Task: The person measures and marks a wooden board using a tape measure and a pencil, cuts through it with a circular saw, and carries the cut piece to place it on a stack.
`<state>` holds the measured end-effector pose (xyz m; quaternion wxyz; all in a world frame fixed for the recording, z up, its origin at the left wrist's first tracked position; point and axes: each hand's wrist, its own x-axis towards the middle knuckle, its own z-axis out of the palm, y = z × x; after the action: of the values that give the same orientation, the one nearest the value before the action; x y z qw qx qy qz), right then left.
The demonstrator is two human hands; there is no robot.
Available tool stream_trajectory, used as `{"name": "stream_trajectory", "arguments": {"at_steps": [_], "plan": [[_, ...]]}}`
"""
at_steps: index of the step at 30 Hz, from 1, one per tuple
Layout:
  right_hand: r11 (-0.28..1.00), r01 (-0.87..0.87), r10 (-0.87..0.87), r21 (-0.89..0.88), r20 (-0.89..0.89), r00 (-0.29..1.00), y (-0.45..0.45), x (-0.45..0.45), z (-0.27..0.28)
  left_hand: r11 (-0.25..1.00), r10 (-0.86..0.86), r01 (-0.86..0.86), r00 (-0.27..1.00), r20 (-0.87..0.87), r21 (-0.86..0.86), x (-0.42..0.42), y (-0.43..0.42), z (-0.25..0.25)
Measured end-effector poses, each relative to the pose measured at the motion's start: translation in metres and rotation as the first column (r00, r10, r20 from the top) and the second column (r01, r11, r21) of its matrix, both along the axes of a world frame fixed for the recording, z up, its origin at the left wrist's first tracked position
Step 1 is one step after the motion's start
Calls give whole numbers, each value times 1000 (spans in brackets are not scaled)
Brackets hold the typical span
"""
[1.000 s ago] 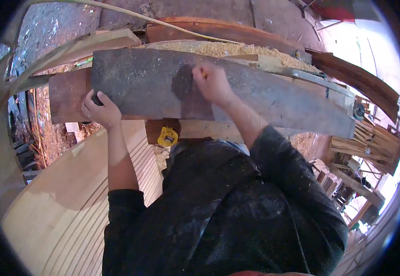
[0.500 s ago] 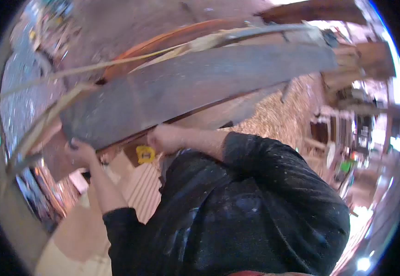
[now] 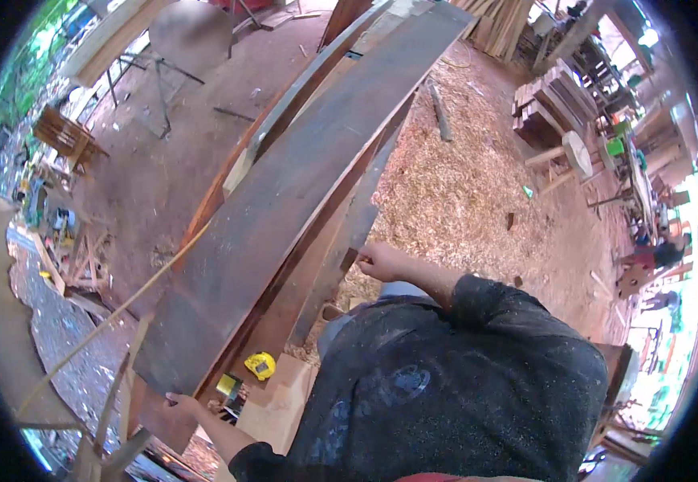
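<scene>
A long dark wooden plank (image 3: 276,193) runs diagonally from lower left to upper right. My left hand (image 3: 182,408) is at its near end, thumb over the edge and the other fingers mostly hidden. To the right of the boards, my right hand (image 3: 382,262) pinches a small dark brown piece of wood (image 3: 350,259) at its fingertips. Between the hands, a yellow tape measure (image 3: 260,365) rests near the plank's lower edge. Beside it lies a yellow and dark item (image 3: 227,384) whose kind I cannot make out.
Other boards (image 3: 329,241) lie alongside and below the plank. Wood shavings (image 3: 453,177) cover the ground at right, with a loose stick (image 3: 439,108) on them. Farther right are stacked wood blocks (image 3: 557,96) and a round-topped stool (image 3: 577,155). A thin pale strip (image 3: 116,312) crosses at left.
The view has turned, so the plank now slants more steeply. My right hand has moved away from the tape measure to the right, where a small wood piece shows in it. My left hand stays at the plank's end.
</scene>
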<state>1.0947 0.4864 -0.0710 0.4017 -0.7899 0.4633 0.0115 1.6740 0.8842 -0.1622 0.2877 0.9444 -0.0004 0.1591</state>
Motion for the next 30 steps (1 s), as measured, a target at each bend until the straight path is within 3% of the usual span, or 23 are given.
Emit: {"name": "stream_trajectory", "arguments": {"at_steps": [3, 6, 9, 11, 13, 15, 18, 19, 20, 22, 23, 24, 25, 27, 28, 29, 30], "plan": [[998, -5, 4, -58, -31, 1000, 2, -28, -6, 960, 28, 0, 995, -95, 282, -10, -18, 35], [1000, -20, 18, -12, -102, 995, -9, -56, 1, 832, 185, -198, 980, 78, 519, -56, -68, 62], [990, 138, -137, -38, 41, 990, -21, -129, -45, 885, -142, 63, 980, 139, 462, -116, -142, 73], [954, 298, -298, 9, -38, 954, -23, -188, -47, 847, -402, 218, 860, 315, 485, -157, -204, 46], [910, 414, -410, 9, -129, 903, -21, -259, -73, 760, -644, 547, 706, 296, 349, -235, -279, 56], [868, 493, -493, -56, -204, 845, -4, -336, -103, 678, -735, 718, 662, 146, 160, -350, -351, 94], [707, 703, -701, -79, -209, 682, 8, -427, -86, 286, -958, 950, 285, -22, -125, -481, -418, 113], [622, 781, -772, -57, -212, 599, 20, -453, -75, 158, -987, 982, 154, -40, -103, -509, -438, 99], [545, 838, -826, -1, -170, 537, 29, -479, -61, 49, -994, 979, 27, -110, -200, -544, -450, 106], [376, 921, -919, 102, -88, 384, 32, -538, -37, -40, -974, 990, -69, -218, -134, -597, -470, 108], [326, 944, -945, -38, 3, 327, 35, -569, -28, -64, -953, 991, -97, -287, -121, -615, -481, 92], [240, 969, -962, -64, 120, 247, 37, -583, 0, -87, -925, 990, -120, -360, -107, -629, -491, 76], [159, 984, -955, -83, 239, 175, 37, -596, 30, -113, -882, 986, -158, -444, -126, -641, -501, 63], [17, 999, -842, 42, 539, -8, 29, -597, 151, -165, -754, 973, -232, -614, -164, -657, -518, 32], [68, 997, -649, -36, 757, 72, 34, -624, 162, -246, -672, 965, -234, -702, -87, -662, -530, 9], [-38, 992, -577, -122, 813, 77, 31, -618, 215, -334, -585, 942, -224, -779, -20, -666, -545, -17], [-66, 968, -462, -243, 867, 186, 36, -636, 245, -423, -497, 905, -198, -845, 37, -670, -557, -29]]}}
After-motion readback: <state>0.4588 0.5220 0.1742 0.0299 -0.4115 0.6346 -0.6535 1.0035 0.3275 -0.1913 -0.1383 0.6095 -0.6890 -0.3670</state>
